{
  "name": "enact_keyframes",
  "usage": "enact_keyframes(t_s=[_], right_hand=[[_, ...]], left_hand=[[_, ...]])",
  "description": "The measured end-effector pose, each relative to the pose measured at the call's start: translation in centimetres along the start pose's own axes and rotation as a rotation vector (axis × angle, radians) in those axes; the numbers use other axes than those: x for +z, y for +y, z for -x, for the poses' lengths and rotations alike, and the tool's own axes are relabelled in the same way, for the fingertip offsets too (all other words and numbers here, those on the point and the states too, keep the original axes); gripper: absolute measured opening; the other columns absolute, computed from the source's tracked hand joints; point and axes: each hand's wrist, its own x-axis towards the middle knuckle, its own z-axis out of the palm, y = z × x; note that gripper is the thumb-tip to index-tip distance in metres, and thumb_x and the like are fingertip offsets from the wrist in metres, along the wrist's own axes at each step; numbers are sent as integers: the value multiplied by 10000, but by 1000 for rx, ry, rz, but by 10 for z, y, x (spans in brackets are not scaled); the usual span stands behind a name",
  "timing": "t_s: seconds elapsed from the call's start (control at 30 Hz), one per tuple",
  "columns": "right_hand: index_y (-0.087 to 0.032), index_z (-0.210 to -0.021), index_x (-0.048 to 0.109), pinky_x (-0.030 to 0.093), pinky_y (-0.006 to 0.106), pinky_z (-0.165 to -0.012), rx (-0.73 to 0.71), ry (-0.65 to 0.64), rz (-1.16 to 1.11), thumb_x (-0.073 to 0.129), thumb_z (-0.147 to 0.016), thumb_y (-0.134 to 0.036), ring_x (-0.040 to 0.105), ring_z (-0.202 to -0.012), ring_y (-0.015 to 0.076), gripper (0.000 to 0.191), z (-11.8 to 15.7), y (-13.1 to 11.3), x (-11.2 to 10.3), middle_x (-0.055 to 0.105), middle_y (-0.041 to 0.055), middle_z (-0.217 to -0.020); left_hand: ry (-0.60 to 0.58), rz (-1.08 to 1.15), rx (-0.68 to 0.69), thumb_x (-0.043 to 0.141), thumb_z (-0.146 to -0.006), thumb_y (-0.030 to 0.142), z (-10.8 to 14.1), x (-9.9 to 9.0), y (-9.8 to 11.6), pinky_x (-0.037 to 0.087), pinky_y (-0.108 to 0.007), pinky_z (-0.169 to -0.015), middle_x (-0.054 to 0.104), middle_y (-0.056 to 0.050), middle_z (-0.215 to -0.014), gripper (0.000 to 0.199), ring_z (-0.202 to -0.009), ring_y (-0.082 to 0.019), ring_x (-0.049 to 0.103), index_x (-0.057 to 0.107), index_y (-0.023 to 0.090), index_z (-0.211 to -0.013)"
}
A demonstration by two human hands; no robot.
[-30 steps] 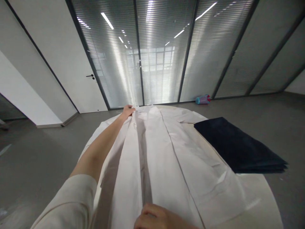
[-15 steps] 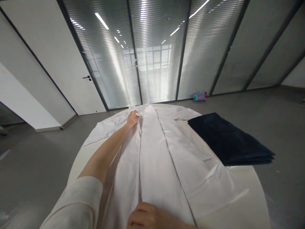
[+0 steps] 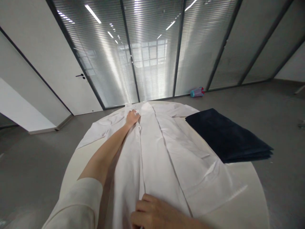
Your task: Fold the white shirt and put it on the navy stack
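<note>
A long white coat (image 3: pixel 154 152) lies spread over a round table, its collar end at the far side and its sleeves out to both sides. My left arm stretches far forward, and my left hand (image 3: pixel 132 118) is closed on the coat's front edge just below the collar. Close to me at the bottom of the view, my right hand (image 3: pixel 152 212) has its fingers curled round the same front edge lower down. The fingertips of my right hand are partly hidden. Between both hands the edge runs as a fairly straight line.
On the table's right side lies a folded dark navy cloth stack (image 3: pixel 226 136), overhanging the edge. The cream tabletop (image 3: pixel 247 181) shows around the coat. A pink and blue basket-like object (image 3: pixel 197 92) lies on the floor by the glass partition. A white door (image 3: pixel 78 92) stands at left.
My right hand has moved slightly right and away from me, drawing the coat's lower front edge rightward. My left hand stays near the collar, its fingers lower on the fabric. The view has shifted a little.
</note>
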Motion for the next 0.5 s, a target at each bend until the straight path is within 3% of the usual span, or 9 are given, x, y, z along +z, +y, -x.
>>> enact_keyframes(t_s=[0.13, 0.27, 0.37, 0.5], right_hand=[[-235, -861, 634, 347, 275, -641, -27, 39, -28, 571, -1018, -321, 490, -694, 125, 189, 0, -1, -4, 646, -45, -804], [-211, -810, 618, 341, 283, -639, -44, 31, -63, 557, -1026, -350, 451, -647, 122, 264, 0, 1, -16, 606, -43, -731], [-207, -779, 615, 332, 287, -630, -32, 21, -80, 560, -1024, -379, 433, -621, 120, 304, 2, 3, -22, 580, -46, -687], [-221, -786, 633, 323, 289, -620, -21, -20, -89, 653, -971, -369, 425, -615, 126, 237, 5, 5, -22, 570, -54, -672]], left_hand=[[-33, -17, -11, 638, -863, 289, -4, -8, -5, 481, -357, -909, 727, -132, -1094, 459, -1093, -311, 666, 547, 182, -1300], [12, -11, 5, 556, -905, 225, -11, -11, 1, 475, -327, -915, 739, -95, -1076, 444, -1084, -265, 677, 489, 200, -1343], [27, -4, 34, 545, -918, 228, -11, -4, 11, 475, -320, -917, 749, -66, -1022, 438, -1061, -249, 684, 480, 215, -1350], [-17, -16, 69, 622, -865, 202, -5, 9, 16, 491, -318, -884, 754, -60, -968, 359, -1024, -258, 693, 593, 225, -1222]])
